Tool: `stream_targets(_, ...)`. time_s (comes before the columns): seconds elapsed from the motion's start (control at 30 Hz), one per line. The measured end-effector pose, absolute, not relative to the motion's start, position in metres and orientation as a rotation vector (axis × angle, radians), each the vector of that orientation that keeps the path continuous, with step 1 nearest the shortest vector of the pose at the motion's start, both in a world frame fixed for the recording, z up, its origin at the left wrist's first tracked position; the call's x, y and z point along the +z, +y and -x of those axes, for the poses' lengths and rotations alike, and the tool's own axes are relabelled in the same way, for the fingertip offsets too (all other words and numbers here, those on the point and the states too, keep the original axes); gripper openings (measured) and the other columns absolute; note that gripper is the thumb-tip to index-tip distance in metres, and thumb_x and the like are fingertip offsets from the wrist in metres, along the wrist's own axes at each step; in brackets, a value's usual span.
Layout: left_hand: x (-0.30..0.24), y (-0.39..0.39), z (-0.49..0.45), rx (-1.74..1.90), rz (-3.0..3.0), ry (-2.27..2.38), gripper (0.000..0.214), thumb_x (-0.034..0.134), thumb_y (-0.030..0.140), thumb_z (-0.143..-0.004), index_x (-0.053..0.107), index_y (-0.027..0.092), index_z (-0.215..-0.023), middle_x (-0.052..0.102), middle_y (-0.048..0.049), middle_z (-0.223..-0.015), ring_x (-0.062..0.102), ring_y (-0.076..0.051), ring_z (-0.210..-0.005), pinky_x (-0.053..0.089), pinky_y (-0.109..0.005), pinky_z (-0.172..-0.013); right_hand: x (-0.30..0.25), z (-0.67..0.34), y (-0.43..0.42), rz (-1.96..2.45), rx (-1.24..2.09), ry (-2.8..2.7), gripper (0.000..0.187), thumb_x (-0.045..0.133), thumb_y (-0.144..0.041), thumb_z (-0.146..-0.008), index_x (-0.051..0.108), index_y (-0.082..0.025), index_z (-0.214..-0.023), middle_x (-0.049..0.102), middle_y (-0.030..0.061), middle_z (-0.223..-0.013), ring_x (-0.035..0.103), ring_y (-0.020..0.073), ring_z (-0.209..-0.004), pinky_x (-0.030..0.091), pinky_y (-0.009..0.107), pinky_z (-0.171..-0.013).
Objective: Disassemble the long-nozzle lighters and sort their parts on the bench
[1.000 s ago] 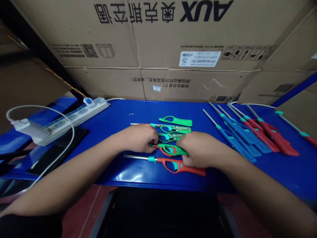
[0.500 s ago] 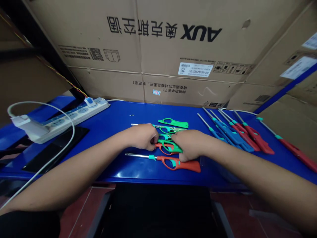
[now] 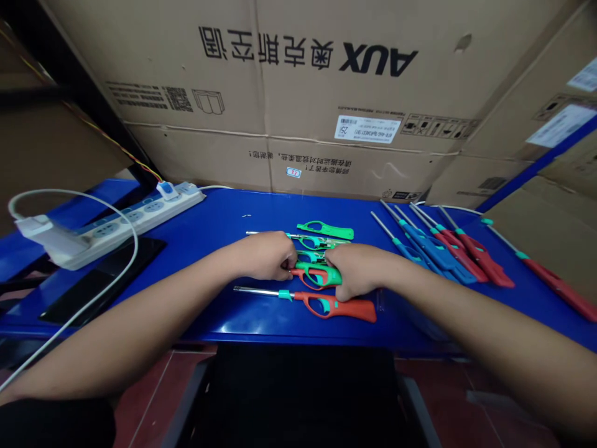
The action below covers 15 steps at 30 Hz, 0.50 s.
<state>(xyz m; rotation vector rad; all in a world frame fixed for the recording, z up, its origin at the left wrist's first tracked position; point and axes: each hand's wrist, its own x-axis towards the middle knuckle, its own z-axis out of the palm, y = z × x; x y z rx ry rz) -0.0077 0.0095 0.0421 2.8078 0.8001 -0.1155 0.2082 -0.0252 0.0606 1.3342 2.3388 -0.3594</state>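
Barely anything's moved, left hand (image 3: 273, 255) and right hand (image 3: 357, 267) pinching the green-and-orange lighter (image 3: 333, 275), seemingly unfinished, open green lighters (image 3: 310, 242) alongside.

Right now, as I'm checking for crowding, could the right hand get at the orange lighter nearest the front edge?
Probably yes, once the right hand releases the green casing: the orange lighter lies close by, its handle apparently unobstructed.

A green-and-red lighter (image 3: 332, 275) is being held at its front by the left hand's (image 3: 273, 255) fingers and at its handle by the right hand's (image 3: 357, 267). Under the right fingers' near edge, an orange lighter (image 3: 357, 308) is being partly covered. Beyond the fingers, a green shell (image 3: 338, 233) is being supported by the blue table (image 3: 280, 213); well to their right, blue lighters (image 3: 438, 247) are being supported.
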Motion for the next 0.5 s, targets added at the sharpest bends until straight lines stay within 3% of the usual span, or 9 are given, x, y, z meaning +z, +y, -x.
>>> stream_targets(0.13,0.044,0.012,0.009,-0.141,-2.798,0.794,0.011,0.068,0.026,-0.080,0.075,0.020,-0.074,0.072,-0.0019,-0.070,0.056,-0.013,-0.057,0.033,-0.026,-0.053,0.057,-0.212,-0.024,-1.327,-0.247,2.439,0.029,0.061,-0.022,-0.066,0.065,-0.016,-0.094,0.068,0.0104,-0.091,0.060,0.0202,-0.074,0.033,0.028,-0.053)
stream_targets(0.23,0.043,0.013,0.009,-0.152,-2.788,0.813,0.010,0.068,0.027,-0.081,0.076,0.021,-0.077,0.072,-0.0016,-0.070,0.056,-0.013,-0.057,0.033,-0.025,-0.053,0.059,-0.219,-0.024,-1.273,-0.300,2.551,0.031,0.061,-0.023,-0.068,0.063,-0.017,-0.099,0.068,0.0110,-0.102,0.060,0.0221,-0.083,0.037,0.029,-0.060)
stream_targets(0.4,0.043,0.014,0.011,-0.131,-2.762,0.808,0.012,0.070,0.030,-0.081,0.075,0.019,-0.080,0.071,-0.0019,-0.072,0.058,-0.014,-0.059,0.036,-0.025,-0.054,0.078,-0.234,-0.028,-1.193,-0.489,2.737,0.009,0.054,-0.021,-0.073,0.054,-0.020,-0.083,0.066,0.0035,-0.086,0.055,0.0166,-0.072,0.037,0.029,-0.063)
stream_targets(0.5,0.049,0.013,0.015,0.002,-2.786,0.766,0.018,0.071,0.034,-0.081,0.074,0.018,-0.088,0.072,-0.0045,-0.082,0.062,-0.016,-0.069,0.042,-0.025,-0.060,0.082,-0.242,-0.041,-1.219,-0.557,2.772,0.009,0.054,-0.018,-0.072,0.051,-0.021,-0.080,0.066,0.0030,-0.088,0.055,0.0160,-0.073,0.037,0.028,-0.064)
